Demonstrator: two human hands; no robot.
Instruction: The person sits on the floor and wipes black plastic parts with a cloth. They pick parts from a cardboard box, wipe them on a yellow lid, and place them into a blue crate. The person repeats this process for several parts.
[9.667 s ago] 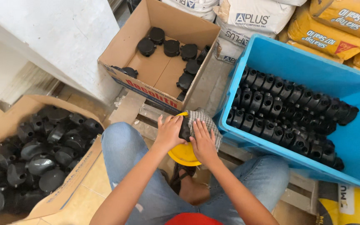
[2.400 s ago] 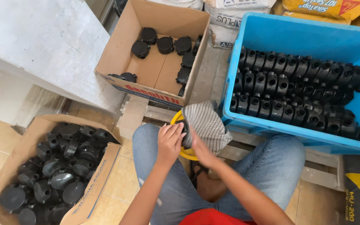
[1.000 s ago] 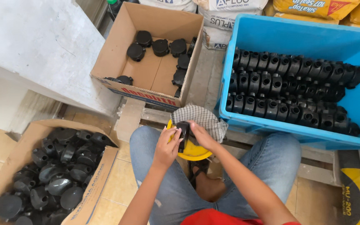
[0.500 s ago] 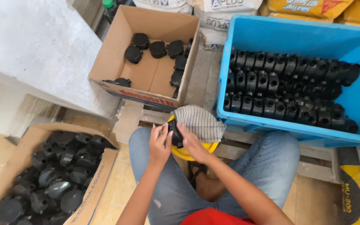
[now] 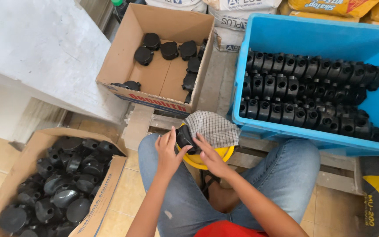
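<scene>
A black plastic fitting (image 5: 184, 138) sits between both hands, above a yellow bowl (image 5: 207, 160) by my knees. My left hand (image 5: 168, 151) grips the fitting from the left. My right hand (image 5: 210, 154) presses a checked cloth (image 5: 211, 127) against it from the right; the cloth drapes over the bowl's far side. My legs in blue jeans (image 5: 281, 175) frame the bowl.
A blue crate (image 5: 312, 39) at the right holds rows of black fittings (image 5: 303, 94). A cardboard box (image 5: 123, 57) ahead holds several black round caps (image 5: 169, 50). Another cardboard box (image 5: 110, 184) at the lower left is full of black fittings (image 5: 62, 180). Sacks lie behind; a white slab (image 5: 36, 48) at left.
The fitting has been turned between my hands and the cloth has shifted over it. The view has drifted slightly; my hands stay over the yellow bowl.
</scene>
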